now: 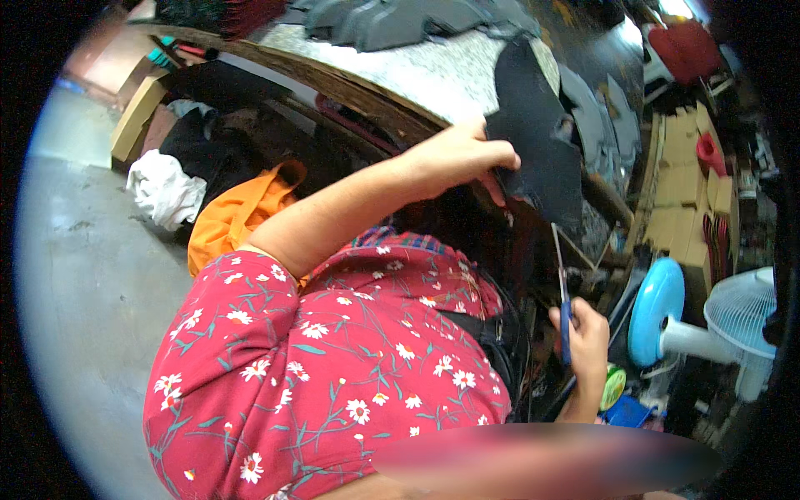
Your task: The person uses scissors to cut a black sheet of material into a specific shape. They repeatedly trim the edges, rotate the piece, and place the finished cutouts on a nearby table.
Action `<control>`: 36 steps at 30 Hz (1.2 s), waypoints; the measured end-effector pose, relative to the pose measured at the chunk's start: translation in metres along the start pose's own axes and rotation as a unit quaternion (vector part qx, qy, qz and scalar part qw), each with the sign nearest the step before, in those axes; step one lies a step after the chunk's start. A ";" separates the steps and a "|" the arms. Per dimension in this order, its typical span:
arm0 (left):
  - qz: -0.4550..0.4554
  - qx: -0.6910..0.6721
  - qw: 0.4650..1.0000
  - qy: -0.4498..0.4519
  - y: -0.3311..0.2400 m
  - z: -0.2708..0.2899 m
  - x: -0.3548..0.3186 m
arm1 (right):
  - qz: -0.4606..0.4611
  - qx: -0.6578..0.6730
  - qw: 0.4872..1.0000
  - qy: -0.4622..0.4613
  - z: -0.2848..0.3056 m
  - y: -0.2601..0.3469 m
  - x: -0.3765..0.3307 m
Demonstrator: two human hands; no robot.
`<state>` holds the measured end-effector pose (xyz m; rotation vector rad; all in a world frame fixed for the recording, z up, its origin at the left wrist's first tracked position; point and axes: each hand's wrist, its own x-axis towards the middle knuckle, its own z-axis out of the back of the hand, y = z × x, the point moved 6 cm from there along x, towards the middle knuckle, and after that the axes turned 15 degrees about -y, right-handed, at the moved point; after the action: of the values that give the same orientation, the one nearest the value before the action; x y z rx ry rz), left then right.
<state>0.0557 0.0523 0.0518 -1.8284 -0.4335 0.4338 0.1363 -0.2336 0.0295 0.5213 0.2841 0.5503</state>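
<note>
The left hand (462,154) is closed on the near edge of a dark sheet (537,142), thumb under and fingers over, and holds it up at the edge of the tabletop (433,71). The right hand (583,337) is wrapped round the blue handles of scissors (562,279), below the sheet; the thin blades point up toward the sheet's lower edge and stand a little short of it.

To cut well here, I judge the sheet should be kept taut and lifted off the tabletop, so the blades meet a flat edge rather than a sagging one. The gripping fingers should stay clear of the cut line, and the sheet should be turned into the blades instead of twisting the wrist.

The sheet looks matte, black and stiff yet bendable, with a rounded top, like thin rubber or leather board. Beyond it on the tabletop lie more grey cut pieces (392,21), flat and curved at the edges. The tabletop is pale and speckled, with a worn wooden rim. Right of the sheet stand stacked cardboard boxes (683,179), and lower down a white fan (742,317).
</note>
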 end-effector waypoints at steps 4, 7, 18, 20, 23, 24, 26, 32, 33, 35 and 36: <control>-0.018 0.120 0.992 -0.045 -0.022 0.018 -0.002 | -0.028 0.235 0.972 -0.001 0.017 0.002 0.008; -0.098 0.142 0.985 -0.004 -0.054 0.018 -0.011 | 0.032 0.340 0.936 -0.090 0.027 0.003 0.036; -0.554 0.344 0.758 -0.018 -0.140 0.033 -0.004 | 0.071 0.510 0.834 -0.198 -0.008 -0.008 0.113; -0.631 0.367 0.684 0.013 -0.153 0.039 0.010 | 0.070 0.507 0.834 -0.206 -0.008 -0.009 0.111; -0.569 0.389 0.722 0.056 -0.163 0.059 0.054 | 0.074 0.506 0.831 -0.220 -0.006 -0.008 0.109; -0.569 0.445 0.689 0.058 -0.167 0.068 0.061 | 0.086 0.501 0.833 -0.219 -0.005 -0.006 0.108; -0.578 0.630 0.501 0.135 -0.166 0.075 0.078 | 0.095 0.502 0.831 -0.221 -0.004 -0.005 0.108; -0.405 0.764 0.503 0.004 -0.152 0.108 0.088 | 0.057 0.529 0.818 -0.218 -0.003 -0.001 0.108; -0.387 0.763 0.517 -0.036 -0.148 0.107 0.087 | 0.066 0.532 0.818 -0.210 -0.003 0.001 0.108; -0.462 0.726 0.508 0.034 -0.131 0.085 0.077 | 0.065 0.534 0.816 -0.211 -0.003 0.003 0.108; -0.419 0.752 0.508 0.039 -0.120 0.083 0.080 | 0.070 0.531 0.818 -0.212 -0.003 0.004 0.108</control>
<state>0.0738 0.1939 0.1371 0.2083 -0.5250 -0.0731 0.2219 -0.1691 0.0164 1.7457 0.0975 0.3575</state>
